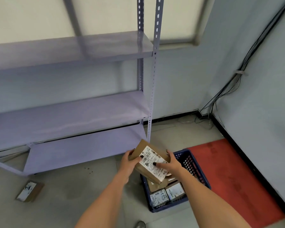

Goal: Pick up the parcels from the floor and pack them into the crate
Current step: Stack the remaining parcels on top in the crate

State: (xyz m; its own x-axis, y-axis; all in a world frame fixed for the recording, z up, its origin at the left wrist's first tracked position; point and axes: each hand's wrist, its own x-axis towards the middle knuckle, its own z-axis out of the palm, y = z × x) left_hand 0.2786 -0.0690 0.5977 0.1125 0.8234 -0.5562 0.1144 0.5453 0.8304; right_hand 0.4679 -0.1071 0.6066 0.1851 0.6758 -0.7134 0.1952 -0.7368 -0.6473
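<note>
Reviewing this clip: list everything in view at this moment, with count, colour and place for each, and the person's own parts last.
held parcel: 1, brown cardboard with white label, gripped above the crate
crate: 1, blue plastic with perforated walls, on the floor at lower right of centre
parcels in crate: at least 3 visible, brown with white labels, packed inside
floor parcel: 1, brown with white label, on the floor at lower left
shelving unit: 1, pale grey-purple metal, against the back wall
mat: 1, red, on the floor right of the crate
cables: a bundle, dark, running down the right wall corner
left hand: 1, grips the parcel's left edge
right hand: 1, grips the parcel's right side
</note>
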